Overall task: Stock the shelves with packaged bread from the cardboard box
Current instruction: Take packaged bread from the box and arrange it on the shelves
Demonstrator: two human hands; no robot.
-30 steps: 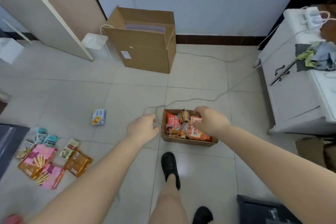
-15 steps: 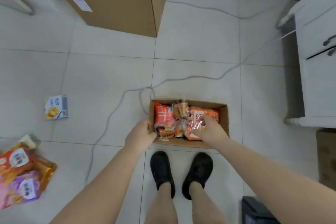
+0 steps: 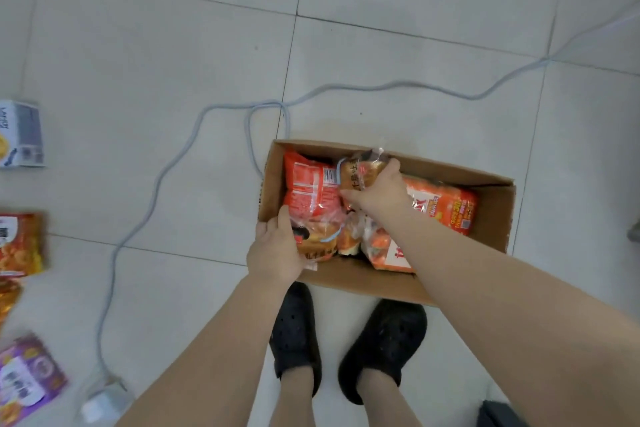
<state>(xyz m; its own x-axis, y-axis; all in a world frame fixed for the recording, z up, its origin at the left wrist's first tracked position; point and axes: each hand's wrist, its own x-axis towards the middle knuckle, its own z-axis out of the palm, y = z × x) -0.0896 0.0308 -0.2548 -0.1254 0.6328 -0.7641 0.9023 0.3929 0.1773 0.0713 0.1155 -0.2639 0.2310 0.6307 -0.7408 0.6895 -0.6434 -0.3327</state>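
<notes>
An open cardboard box [image 3: 491, 204] sits on the tiled floor just ahead of my feet, filled with several orange and red bread packets. My right hand [image 3: 379, 196] reaches into the box and grips a small brown bread packet [image 3: 360, 172] near the far wall. My left hand [image 3: 275, 251] holds the near end of a red bread packet [image 3: 310, 189] at the box's left side, thumb on top. A larger orange packet [image 3: 446, 208] lies to the right inside the box.
A grey cable [image 3: 166, 166] loops across the floor left of the box, ending at a white plug [image 3: 100, 402]. Snack packets [image 3: 20, 243] and a white carton [image 3: 20, 135] lie along the left edge. My black shoes [image 3: 381, 347] stand right behind the box.
The view has dropped closer over the box. My right hand moved from the middle packets to the small brown packet; my left hand shifted from the box's left wall onto the red packet.
</notes>
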